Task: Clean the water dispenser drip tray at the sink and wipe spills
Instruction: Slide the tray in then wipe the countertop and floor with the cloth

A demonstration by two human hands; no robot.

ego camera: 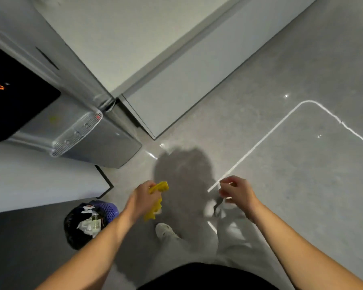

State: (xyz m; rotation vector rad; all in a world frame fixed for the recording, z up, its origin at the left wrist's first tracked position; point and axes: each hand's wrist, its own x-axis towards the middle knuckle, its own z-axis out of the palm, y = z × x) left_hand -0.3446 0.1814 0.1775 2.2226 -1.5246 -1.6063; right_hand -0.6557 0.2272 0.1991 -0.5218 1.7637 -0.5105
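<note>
My left hand [144, 198] is closed around a crumpled yellow cloth [156, 203], held in the air above the grey floor. My right hand [236, 190] hovers to the right at the same height, its fingers loosely curled and apart with nothing in them. The silver water dispenser [86, 135] stands at the left with a black front panel [13, 95]. Its grilled drip tray [77, 132] sits in place on the dispenser ledge, well ahead and left of both hands.
A purple waste basket [88, 220] lined with a black bag and full of trash stands by my left forearm. A white counter [40, 181] runs along the left. White cabinet doors [176, 70] rise ahead. My feet and a shadow are on the glossy floor [291, 185].
</note>
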